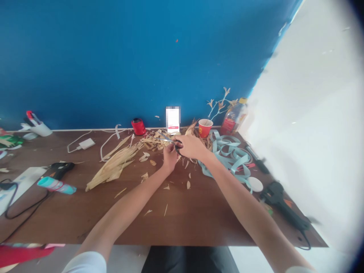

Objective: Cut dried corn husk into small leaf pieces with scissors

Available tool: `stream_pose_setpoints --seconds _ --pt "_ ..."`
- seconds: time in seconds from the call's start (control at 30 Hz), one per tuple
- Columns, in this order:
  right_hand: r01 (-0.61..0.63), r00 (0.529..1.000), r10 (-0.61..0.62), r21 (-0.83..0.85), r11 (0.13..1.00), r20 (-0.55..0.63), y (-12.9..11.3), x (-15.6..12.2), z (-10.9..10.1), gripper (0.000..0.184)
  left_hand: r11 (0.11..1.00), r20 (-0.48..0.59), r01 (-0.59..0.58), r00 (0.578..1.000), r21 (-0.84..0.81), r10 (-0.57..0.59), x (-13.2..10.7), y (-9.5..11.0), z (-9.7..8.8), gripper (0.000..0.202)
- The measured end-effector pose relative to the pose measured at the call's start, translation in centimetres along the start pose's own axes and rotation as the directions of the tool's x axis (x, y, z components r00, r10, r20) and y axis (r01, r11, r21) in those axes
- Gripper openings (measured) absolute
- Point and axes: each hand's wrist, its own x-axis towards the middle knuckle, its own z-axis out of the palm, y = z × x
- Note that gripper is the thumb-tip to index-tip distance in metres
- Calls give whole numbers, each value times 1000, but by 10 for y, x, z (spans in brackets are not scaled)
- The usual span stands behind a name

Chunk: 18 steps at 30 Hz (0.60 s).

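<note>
Scissors point(164, 139) are gripped in the right hand point(191, 147) over apparently cut corn-husk scraps point(153, 141); the left hand point(170, 156) bends close beneath, its grasp hidden. Flowers point(226, 92) above the paper cup point(204, 131) look finished; a husk bundle point(116, 166) looks untrimmed.

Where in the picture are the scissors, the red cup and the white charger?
Scissors point(167, 140): head view, on the blades.
Red cup point(204, 131): head view, on the outer wall.
White charger point(87, 143): head view, on the flat top.
</note>
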Motion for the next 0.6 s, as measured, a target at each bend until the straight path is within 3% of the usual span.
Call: stream_pose_setpoints --seconds 0.1,0.2,0.3,0.37,0.43,0.6 --pt "-56 998 57 26 998 -32 -5 -2 11 46 999 -58 -52 997 -17 51 1 -1 -1 20" --pt "-134 978 165 228 964 -125 0 -4 28 47 999 -87 -38 995 -7 37 3 -2 -1 22" --pt "-159 920 324 545 823 -222 9 -7 48 42 998 -54 -29 998 48 31 5 -1 -1 29" --pt "-148 876 410 668 730 -254 14 -9 59 42 996 13 -41 999 81 40 5 0 0 32" --pt "-111 836 449 706 700 -314 17 -12 68 41 995 63 -36 998 97 30 5 -1 0 31" --pt "-94 766 491 683 725 -415 17 -17 82 44 997 100 21 995 70 -28 7 -7 -2 30"
